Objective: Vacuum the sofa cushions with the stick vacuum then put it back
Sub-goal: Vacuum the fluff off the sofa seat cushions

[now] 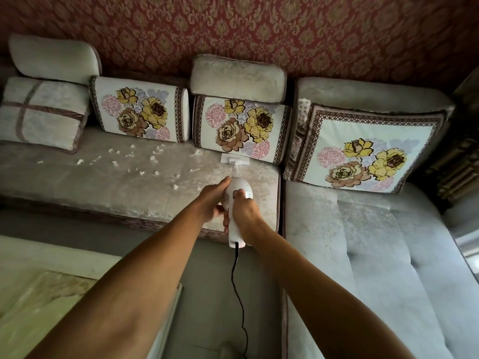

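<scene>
A white stick vacuum [237,203] lies out over the near right part of a long sofa seat cushion [103,185], its flat nozzle head [235,159] pressed on the plush grey fabric right at the foot of a flowered back cushion [242,128]. The right hand [245,212] is wrapped around the vacuum's handle from the right, and the left hand [211,200] curls about the body from the left, its fingertips reaching toward the nozzle neck. A black cord [237,286] hangs from the near end of the handle down toward the grey floor [207,294]. White scraps of fluff [124,159] are strewn over the seat cushion to the left of the nozzle, from the middle out toward the far left. Along the far edge stand another flowered cushion [141,110], a plain striped cushion [41,117] at far left, and two pale bolsters [238,77] set on top. To the right a second seat section [363,250] carries a larger flowered cushion [363,149]. Behind everything runs red damask wallpaper [259,27]. At near left a pale surface [51,294] juts into view.
</scene>
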Demonstrator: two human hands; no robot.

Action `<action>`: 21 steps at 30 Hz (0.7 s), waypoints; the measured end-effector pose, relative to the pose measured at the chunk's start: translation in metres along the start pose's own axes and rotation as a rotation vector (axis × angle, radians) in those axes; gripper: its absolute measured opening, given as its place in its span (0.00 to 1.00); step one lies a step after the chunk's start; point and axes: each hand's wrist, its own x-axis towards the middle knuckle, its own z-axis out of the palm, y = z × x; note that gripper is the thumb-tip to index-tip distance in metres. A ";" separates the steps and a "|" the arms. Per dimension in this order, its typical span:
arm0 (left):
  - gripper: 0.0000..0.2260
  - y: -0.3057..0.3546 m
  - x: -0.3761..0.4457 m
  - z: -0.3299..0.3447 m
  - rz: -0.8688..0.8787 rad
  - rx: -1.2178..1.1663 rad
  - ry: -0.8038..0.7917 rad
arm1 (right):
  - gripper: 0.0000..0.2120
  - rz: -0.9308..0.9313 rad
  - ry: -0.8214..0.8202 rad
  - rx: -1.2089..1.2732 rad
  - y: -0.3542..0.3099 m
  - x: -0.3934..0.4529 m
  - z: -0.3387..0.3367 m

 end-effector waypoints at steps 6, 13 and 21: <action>0.25 0.007 0.012 -0.002 0.017 0.049 0.012 | 0.27 -0.005 -0.038 0.010 -0.012 0.009 0.002; 0.25 -0.005 -0.002 -0.008 0.013 0.064 0.007 | 0.25 0.027 -0.062 0.026 0.001 -0.011 0.003; 0.22 -0.033 -0.054 -0.024 0.036 0.090 0.009 | 0.26 -0.036 -0.077 -0.008 0.035 -0.063 0.008</action>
